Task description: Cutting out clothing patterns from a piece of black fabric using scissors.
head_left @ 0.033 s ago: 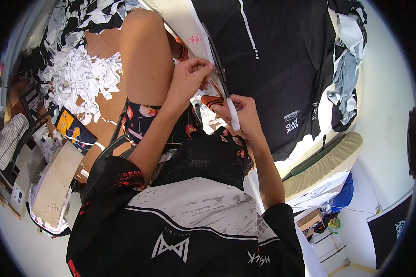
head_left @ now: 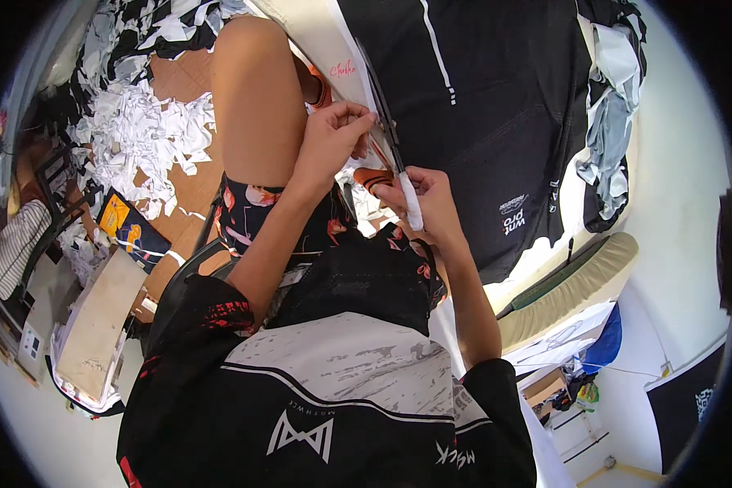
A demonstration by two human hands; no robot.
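A large black printed fabric lies over a pale surface, with a narrow black-and-white strip along its left edge. My left hand is closed in a pinch on this strip, thumb toward the fabric's edge. Lower down, my right hand grips the white lower end of the same strip, fingers curled round it. My bare left knee rises beside my left hand. Orange-and-black socks show behind the hands. What lies under my fingertips is partly hidden.
White scraps cover the brown floor at left, near a dark printed cloth and a cream board. A padded board lies at right beside a white wall. Grey-and-white cloth is bunched along the fabric's right side.
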